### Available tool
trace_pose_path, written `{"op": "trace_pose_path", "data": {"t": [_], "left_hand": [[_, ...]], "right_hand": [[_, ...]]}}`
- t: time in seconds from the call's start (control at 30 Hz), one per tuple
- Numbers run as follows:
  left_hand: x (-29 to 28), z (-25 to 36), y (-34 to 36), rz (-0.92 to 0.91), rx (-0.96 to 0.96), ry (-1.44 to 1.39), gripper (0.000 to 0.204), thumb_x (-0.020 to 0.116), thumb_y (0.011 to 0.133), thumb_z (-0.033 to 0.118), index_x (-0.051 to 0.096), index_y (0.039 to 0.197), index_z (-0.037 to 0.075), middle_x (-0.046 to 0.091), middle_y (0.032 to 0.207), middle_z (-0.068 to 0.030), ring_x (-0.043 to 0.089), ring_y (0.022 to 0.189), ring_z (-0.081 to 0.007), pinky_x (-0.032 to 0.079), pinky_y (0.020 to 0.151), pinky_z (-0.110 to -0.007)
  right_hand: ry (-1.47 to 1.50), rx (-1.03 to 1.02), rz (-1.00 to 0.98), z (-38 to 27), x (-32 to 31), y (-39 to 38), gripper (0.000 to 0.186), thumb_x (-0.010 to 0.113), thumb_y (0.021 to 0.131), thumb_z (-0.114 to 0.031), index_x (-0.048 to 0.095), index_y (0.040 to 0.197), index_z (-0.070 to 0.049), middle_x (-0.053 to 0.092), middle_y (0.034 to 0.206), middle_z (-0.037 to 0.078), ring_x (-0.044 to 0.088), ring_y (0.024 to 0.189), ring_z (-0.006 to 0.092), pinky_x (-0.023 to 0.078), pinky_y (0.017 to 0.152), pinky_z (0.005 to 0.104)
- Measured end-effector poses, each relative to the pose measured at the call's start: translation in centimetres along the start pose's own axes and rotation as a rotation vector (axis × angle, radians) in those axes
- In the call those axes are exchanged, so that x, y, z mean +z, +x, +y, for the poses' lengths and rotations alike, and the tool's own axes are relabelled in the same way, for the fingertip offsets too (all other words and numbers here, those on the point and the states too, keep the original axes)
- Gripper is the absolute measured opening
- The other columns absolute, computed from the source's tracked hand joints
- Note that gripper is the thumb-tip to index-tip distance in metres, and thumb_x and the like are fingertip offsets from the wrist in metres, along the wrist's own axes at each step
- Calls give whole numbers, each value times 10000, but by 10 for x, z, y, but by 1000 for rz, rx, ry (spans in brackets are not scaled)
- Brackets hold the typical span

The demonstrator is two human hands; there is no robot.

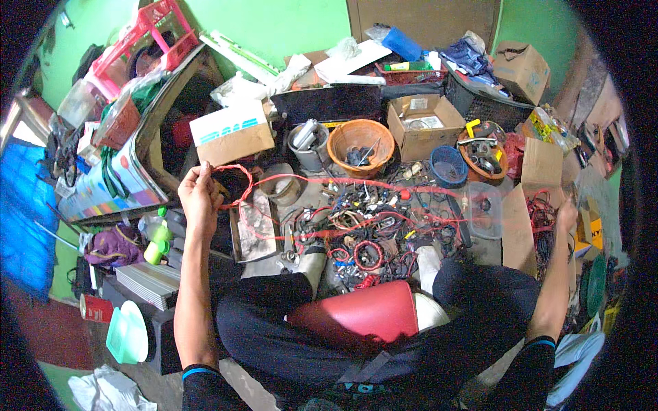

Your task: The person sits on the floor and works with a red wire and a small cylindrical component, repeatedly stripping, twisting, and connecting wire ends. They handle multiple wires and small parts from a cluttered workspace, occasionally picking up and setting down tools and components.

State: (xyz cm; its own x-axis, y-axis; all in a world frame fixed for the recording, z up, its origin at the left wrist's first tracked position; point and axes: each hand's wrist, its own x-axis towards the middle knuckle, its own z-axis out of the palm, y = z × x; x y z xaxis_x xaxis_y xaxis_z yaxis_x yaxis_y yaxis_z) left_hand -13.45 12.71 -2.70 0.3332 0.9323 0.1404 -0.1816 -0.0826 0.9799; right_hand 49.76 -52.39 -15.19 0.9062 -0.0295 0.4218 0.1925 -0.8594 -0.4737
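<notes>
Left hand point(199, 195) pinching looped, twisted red wire point(251, 182), right hand point(566, 216), grip unclear, beside open cardboard box point(519, 233)

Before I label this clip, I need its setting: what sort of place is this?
Probably a cluttered indoor workshop or storeroom, judging by the heap of tangled wires, the orange basin and the loaded black crate.

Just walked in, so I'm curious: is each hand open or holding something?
Left hand: closed on red wire.
Right hand: by a cardboard box; grip unclear.
</notes>
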Motion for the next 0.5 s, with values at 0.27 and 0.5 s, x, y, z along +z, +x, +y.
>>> {"op": "trace_pose_path", "data": {"t": [0.27,0.5], "left_hand": [[90,24,-44,-273,-20,68,190,555,911,224,509,778,97,350,517,71,276,391,-30,197,361,-217],[155,34,-67,-410,-1,-27,156,549,914,203,507,806,98,332,502,76,267,395,-34,198,367,-220]], "right_hand": [[472,-699,-504,-359,-14,-180,525,673,728,-144,508,1217,-49,556,1173,142,534,1083,270,423,916,377],[877,-1074,-1216,-473,-40,-278,239,560,865,-185,597,1010,2,637,950,119,595,962,208,453,846,336]]}}
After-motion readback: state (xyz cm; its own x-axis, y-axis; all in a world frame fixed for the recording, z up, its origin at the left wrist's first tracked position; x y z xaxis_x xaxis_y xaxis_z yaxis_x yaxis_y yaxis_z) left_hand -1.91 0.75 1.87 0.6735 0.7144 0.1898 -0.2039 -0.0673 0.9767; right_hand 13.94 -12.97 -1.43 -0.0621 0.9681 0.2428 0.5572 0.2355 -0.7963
